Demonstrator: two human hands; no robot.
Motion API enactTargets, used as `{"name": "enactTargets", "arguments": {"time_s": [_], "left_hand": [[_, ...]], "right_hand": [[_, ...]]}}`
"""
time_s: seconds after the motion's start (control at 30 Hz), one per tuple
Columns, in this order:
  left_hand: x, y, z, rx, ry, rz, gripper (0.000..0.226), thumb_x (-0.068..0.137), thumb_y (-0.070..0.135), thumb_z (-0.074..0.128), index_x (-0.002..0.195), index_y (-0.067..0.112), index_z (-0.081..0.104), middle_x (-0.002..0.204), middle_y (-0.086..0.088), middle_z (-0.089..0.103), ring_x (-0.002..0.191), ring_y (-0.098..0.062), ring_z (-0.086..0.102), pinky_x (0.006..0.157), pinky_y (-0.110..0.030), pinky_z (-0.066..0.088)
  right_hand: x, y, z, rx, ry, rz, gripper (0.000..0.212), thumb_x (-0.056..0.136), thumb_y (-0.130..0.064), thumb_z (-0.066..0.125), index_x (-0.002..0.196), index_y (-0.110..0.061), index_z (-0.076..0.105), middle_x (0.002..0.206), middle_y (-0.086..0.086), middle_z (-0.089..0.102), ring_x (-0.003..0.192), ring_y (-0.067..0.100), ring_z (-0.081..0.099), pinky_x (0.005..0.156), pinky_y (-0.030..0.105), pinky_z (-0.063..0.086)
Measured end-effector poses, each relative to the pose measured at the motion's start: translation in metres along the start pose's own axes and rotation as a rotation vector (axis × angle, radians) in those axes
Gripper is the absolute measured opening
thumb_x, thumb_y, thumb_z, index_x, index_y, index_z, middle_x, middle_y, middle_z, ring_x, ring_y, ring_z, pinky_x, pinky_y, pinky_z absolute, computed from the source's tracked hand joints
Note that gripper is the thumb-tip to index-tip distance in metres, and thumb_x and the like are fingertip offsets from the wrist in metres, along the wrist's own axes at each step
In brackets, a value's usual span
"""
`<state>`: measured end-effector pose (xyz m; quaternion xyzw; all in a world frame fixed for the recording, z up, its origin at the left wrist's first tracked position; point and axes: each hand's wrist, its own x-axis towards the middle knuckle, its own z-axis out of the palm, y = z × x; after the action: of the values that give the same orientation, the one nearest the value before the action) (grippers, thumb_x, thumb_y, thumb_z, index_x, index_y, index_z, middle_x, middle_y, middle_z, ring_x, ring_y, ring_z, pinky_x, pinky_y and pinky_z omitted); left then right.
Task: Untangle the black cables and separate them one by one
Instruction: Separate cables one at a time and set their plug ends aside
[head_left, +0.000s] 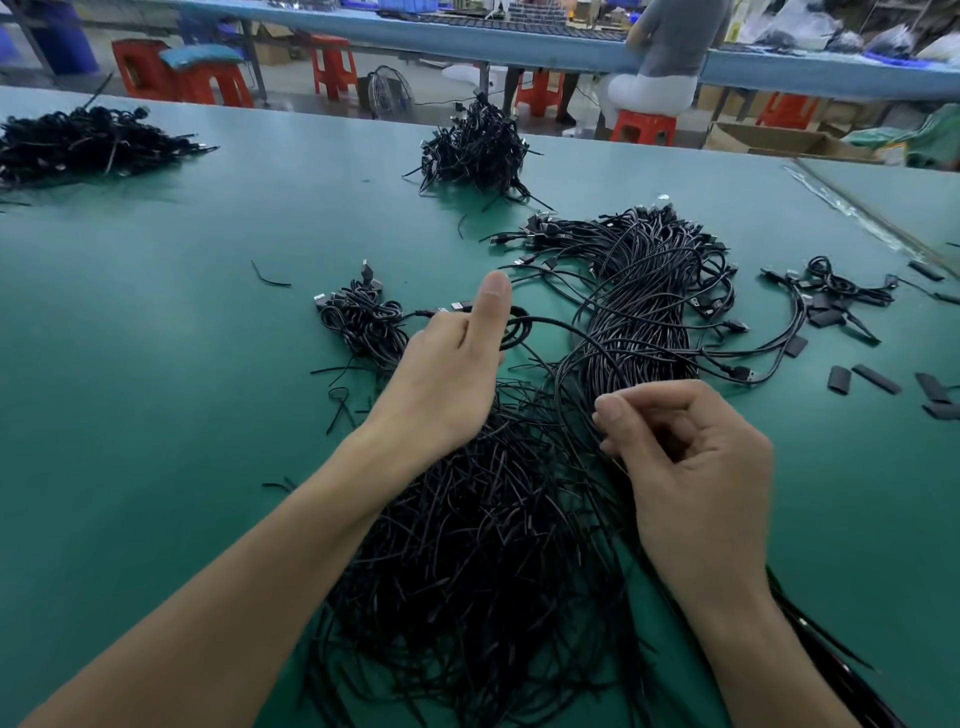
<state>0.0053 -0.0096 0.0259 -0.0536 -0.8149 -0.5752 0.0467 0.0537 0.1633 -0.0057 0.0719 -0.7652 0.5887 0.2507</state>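
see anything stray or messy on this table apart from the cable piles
Yes. Short black sleeve pieces lie scattered loose on the green table at the right, and a stray tie sits alone at the left. The tape along the right seam looks wrinkled.

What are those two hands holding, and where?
The left hand grips a black cable by its small coil near the plug; the right hand seems to pinch a strand with its fingers.

Both bare forearms reach in from the near edge, the left hand farther with thumb raised, fingers curled round a cable loop, the right hand nearer, pinching cable strands.
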Motion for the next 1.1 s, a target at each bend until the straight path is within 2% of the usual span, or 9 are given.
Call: {"name": "enactTargets", "arguments": {"time_s": [0.1, 0.17, 0.23, 0.33, 0.53, 0.63, 0.83, 1.0, 1.1], "left_hand": [[-0.008, 0.009, 0.010, -0.108, -0.055, 0.001, 0.057, 0.100, 0.064, 0.024, 0.064, 0.020, 0.024, 0.054, -0.002, 0.023, 0.047, 0.005, 0.021, 0.059, -0.052, 0.027], [-0.013, 0.015, 0.016, -0.131, -0.112, 0.002, 0.061, 0.103, 0.056, 0.025, 0.065, 0.010, 0.035, 0.064, -0.013, 0.023, 0.035, -0.002, 0.031, 0.075, -0.045, 0.035], [-0.017, 0.017, 0.020, -0.151, -0.169, 0.015, 0.067, 0.104, 0.052, 0.028, 0.064, -0.001, 0.040, 0.065, -0.016, 0.028, 0.039, -0.010, 0.026, 0.070, -0.038, 0.038], [-0.020, 0.016, 0.026, -0.148, -0.235, 0.053, 0.072, 0.104, 0.055, 0.032, 0.062, -0.003, 0.038, 0.058, -0.014, 0.026, 0.045, -0.017, 0.020, 0.043, -0.029, 0.029], [-0.020, 0.008, 0.030, -0.201, -0.299, 0.047, 0.065, 0.102, 0.057, 0.036, 0.066, 0.007, 0.056, 0.045, 0.009, 0.032, 0.037, -0.007, 0.024, 0.038, -0.018, 0.021], [-0.019, 0.008, 0.029, -0.268, -0.282, 0.028, 0.059, 0.104, 0.050, 0.039, 0.090, -0.006, 0.051, 0.047, 0.011, 0.031, 0.036, -0.006, 0.023, 0.036, -0.017, 0.021], [-0.017, 0.007, 0.027, -0.305, -0.190, 0.078, 0.049, 0.106, 0.042, 0.039, 0.102, -0.004, 0.054, 0.046, 0.011, 0.034, 0.035, -0.004, 0.026, 0.035, -0.015, 0.024], [-0.016, 0.005, 0.027, -0.081, -0.051, 0.111, 0.064, 0.103, 0.049, 0.043, 0.074, -0.005, 0.059, 0.061, -0.023, 0.052, 0.055, -0.017, 0.041, 0.052, -0.045, 0.042], [-0.018, 0.003, 0.028, -0.001, -0.034, 0.126, 0.060, 0.103, 0.046, 0.046, 0.057, 0.009, 0.035, 0.050, -0.003, 0.032, 0.048, -0.012, 0.028, 0.047, -0.033, 0.026]], "right_hand": [[-0.002, 0.002, 0.005, -0.017, 0.059, 0.037, 0.016, 0.087, -0.020, 0.075, 0.082, -0.034, 0.068, 0.075, -0.010, 0.072, 0.068, 0.013, 0.070, 0.061, 0.018, 0.054], [-0.002, 0.003, 0.007, 0.042, 0.103, 0.072, 0.014, 0.086, -0.018, 0.076, 0.084, -0.030, 0.070, 0.074, -0.009, 0.073, 0.067, 0.011, 0.071, 0.061, 0.016, 0.054], [-0.001, 0.002, 0.007, 0.144, 0.148, 0.107, 0.010, 0.085, -0.017, 0.077, 0.085, -0.025, 0.071, 0.075, -0.003, 0.074, 0.065, 0.010, 0.070, 0.060, 0.015, 0.053], [-0.002, -0.001, 0.010, 0.304, 0.145, 0.182, 0.003, 0.081, -0.026, 0.076, 0.082, -0.025, 0.073, 0.075, 0.002, 0.074, 0.065, 0.010, 0.068, 0.060, 0.016, 0.052], [-0.008, -0.005, 0.019, 0.431, 0.093, 0.205, 0.009, 0.087, -0.022, 0.070, 0.081, -0.026, 0.073, 0.073, -0.002, 0.070, 0.065, 0.006, 0.061, 0.061, 0.018, 0.050], [-0.006, -0.008, 0.015, 0.309, 0.107, 0.121, 0.018, 0.090, -0.013, 0.068, 0.080, -0.026, 0.071, 0.073, -0.008, 0.070, 0.063, 0.000, 0.059, 0.059, 0.013, 0.048], [-0.007, -0.009, 0.012, -0.012, -0.087, 0.016, 0.020, 0.091, -0.009, 0.068, 0.086, -0.029, 0.068, 0.075, -0.016, 0.067, 0.062, 0.001, 0.057, 0.055, 0.009, 0.042], [-0.014, -0.011, 0.016, -0.260, -0.105, -0.251, 0.007, 0.093, -0.012, 0.063, 0.096, -0.013, 0.070, 0.089, -0.011, 0.065, 0.082, 0.000, 0.060, 0.073, 0.007, 0.045], [-0.015, -0.010, 0.016, -0.371, -0.074, -0.409, 0.014, 0.096, -0.014, 0.059, 0.095, -0.006, 0.071, 0.090, -0.002, 0.066, 0.083, 0.004, 0.059, 0.079, 0.009, 0.046]]}}
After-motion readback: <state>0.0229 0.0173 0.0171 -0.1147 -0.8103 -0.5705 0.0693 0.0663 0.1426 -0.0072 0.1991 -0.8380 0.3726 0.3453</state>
